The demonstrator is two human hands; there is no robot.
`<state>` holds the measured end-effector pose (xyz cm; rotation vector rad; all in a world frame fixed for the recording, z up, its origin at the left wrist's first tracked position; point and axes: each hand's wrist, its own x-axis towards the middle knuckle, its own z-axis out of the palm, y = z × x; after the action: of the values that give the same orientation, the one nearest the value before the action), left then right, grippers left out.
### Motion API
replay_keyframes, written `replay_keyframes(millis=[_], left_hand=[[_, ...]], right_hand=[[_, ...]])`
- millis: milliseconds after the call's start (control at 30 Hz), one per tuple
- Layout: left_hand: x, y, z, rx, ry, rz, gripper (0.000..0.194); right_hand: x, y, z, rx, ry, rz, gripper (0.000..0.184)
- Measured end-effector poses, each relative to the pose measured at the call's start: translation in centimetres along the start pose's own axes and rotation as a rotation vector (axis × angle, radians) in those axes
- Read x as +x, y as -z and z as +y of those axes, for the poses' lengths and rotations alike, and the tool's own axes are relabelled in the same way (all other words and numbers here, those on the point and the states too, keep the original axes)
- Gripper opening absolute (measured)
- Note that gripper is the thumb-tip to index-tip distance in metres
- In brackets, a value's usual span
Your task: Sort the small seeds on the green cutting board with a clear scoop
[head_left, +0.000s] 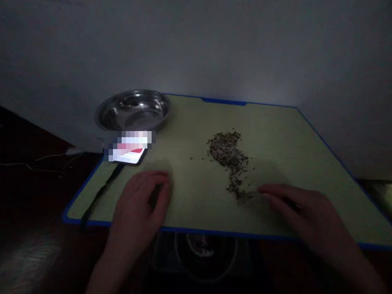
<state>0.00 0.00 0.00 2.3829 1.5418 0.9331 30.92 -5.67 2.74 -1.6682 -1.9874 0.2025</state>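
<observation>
To the right of the grain pile [226,150], you have a broad lane over the counter [281,134]. Left of the pile, the metal bowl [134,112], lit phone [130,157] and your left hand [137,200] obstruct you; behind it, the wall [229,49]; near-right of it, your right hand [301,204].

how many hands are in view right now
2: the left hand, just nearer than the phone; the right hand, right of the pile. No others show.
</observation>
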Motion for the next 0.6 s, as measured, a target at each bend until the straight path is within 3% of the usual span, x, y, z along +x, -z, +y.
replay_keyframes(millis=[167, 333, 500, 600], left_hand=[[0.3, 0.0, 0.1, -0.008, 0.002, -0.004, 0.011], [0.4, 0.0, 0.1, -0.005, 0.013, 0.01, 0.012], [0.4, -0.1, 0.0, 0.019, 0.0, 0.015, 0.012], [0.3, -0.1, -0.1, 0.026, -0.004, 0.014, 0.012]], right_hand=[[-0.5, -0.3, 0.8, 0.025, -0.01, -0.019, 0.023], [-0.2, -0.5, 0.0, 0.07, 0.018, -0.069, 0.023], [-0.7, -0.1, -0.4, 0.076, 0.011, -0.033, 0.024], [-1.3, -0.3, -0.3, 0.106, 0.017, -0.088, 0.023]])
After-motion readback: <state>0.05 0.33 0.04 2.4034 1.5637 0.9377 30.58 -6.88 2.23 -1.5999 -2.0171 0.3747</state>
